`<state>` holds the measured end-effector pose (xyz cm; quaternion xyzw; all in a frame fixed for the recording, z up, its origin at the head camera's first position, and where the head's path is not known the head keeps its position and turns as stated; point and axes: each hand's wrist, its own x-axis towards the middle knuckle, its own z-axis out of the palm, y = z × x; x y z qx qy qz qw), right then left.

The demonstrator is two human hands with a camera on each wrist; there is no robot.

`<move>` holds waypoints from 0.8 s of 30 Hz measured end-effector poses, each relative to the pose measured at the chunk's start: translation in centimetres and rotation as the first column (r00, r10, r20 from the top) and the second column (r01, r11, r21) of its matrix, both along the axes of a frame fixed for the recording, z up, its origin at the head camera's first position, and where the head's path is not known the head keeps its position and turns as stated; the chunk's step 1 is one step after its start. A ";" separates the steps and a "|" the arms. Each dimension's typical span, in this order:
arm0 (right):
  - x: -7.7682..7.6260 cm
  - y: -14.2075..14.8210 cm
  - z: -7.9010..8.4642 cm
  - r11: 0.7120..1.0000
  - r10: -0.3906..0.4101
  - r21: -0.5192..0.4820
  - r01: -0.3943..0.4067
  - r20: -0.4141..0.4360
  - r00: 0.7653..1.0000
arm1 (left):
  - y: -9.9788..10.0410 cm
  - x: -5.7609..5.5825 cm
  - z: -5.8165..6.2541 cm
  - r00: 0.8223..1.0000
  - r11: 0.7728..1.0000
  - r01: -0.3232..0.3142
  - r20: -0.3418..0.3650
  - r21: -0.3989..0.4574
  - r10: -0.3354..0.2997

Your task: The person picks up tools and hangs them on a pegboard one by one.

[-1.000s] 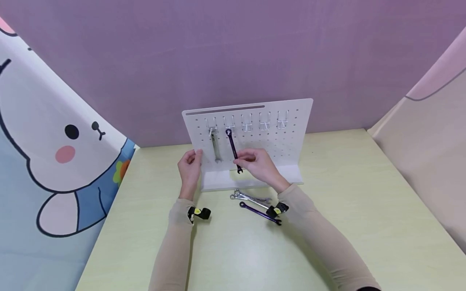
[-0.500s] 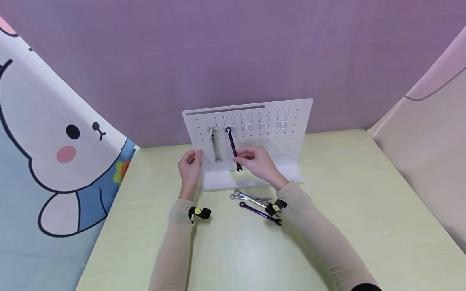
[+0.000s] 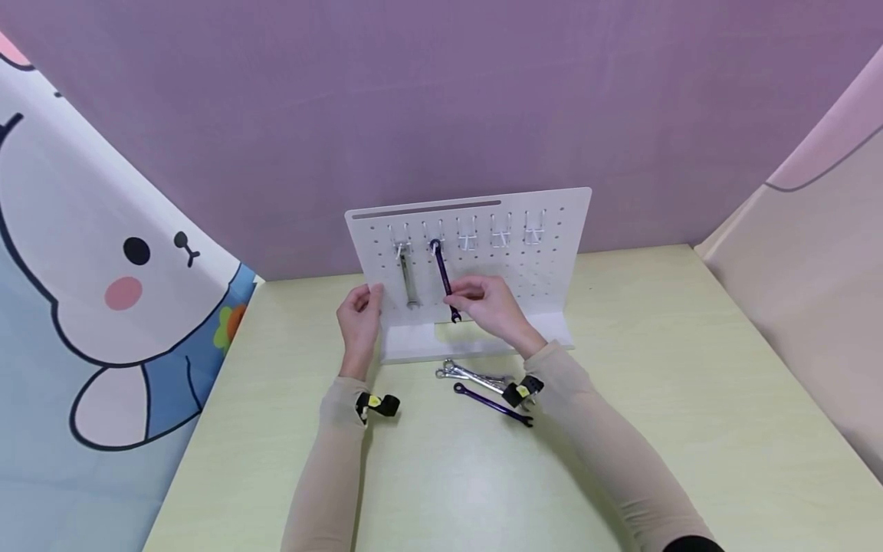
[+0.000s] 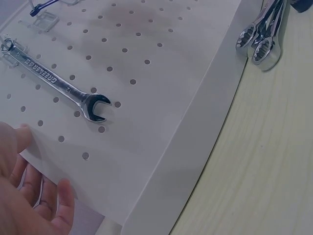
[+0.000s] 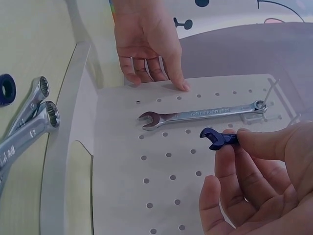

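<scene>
My right hand (image 3: 495,310) pinches the lower part of a dark purple combination wrench (image 3: 442,268) between thumb and fingers. The wrench hangs upright before the white pegboard (image 3: 513,280), its ring end at the second hook from the left; whether the ring is over the hook is hard to tell. In the right wrist view its open jaw end (image 5: 213,138) sticks out past the fingertips. My left hand (image 3: 359,326) grips the pegboard's left edge, thumb on the front face and fingers behind. Beside it a silver combination wrench (image 4: 56,81) hangs on the first hook.
Several silver wrenches (image 3: 476,374) lie in a pile before the pegboard's base, with another dark purple wrench (image 3: 493,405) nearer to me. Three more wire hooks (image 3: 501,236) run along the board to the right. A purple cloth (image 3: 441,115) hangs behind the table (image 3: 655,368).
My right hand has raised the dark purple wrench slightly, and its ring end has shifted up and a little right at the second hook. The left hand has stayed at the board's edge.
</scene>
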<state>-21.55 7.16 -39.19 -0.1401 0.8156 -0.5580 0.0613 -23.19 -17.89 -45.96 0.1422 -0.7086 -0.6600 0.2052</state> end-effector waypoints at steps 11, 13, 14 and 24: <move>-0.5 0.0 -0.5 1.000 -0.015 0.011 0.015 0.003 1.000 | 0.0 -0.1 -0.1 1.000 1.000 0.009 0.003 0.000 -0.009; -0.5 0.0 -0.6 1.000 -0.019 0.012 0.019 0.006 1.000 | 0.0 -0.1 -0.2 1.000 1.000 0.010 0.003 -0.001 -0.010; -0.6 -0.1 -0.7 1.000 -0.020 0.010 0.020 0.008 1.000 | 0.0 -0.1 -0.2 1.000 1.000 0.011 0.001 -0.001 -0.011; -1.2 -0.6 -1.6 0.999 -0.032 -0.029 0.033 0.018 0.999 | -0.1 -0.3 -0.2 1.000 1.000 0.010 0.008 -0.007 -0.010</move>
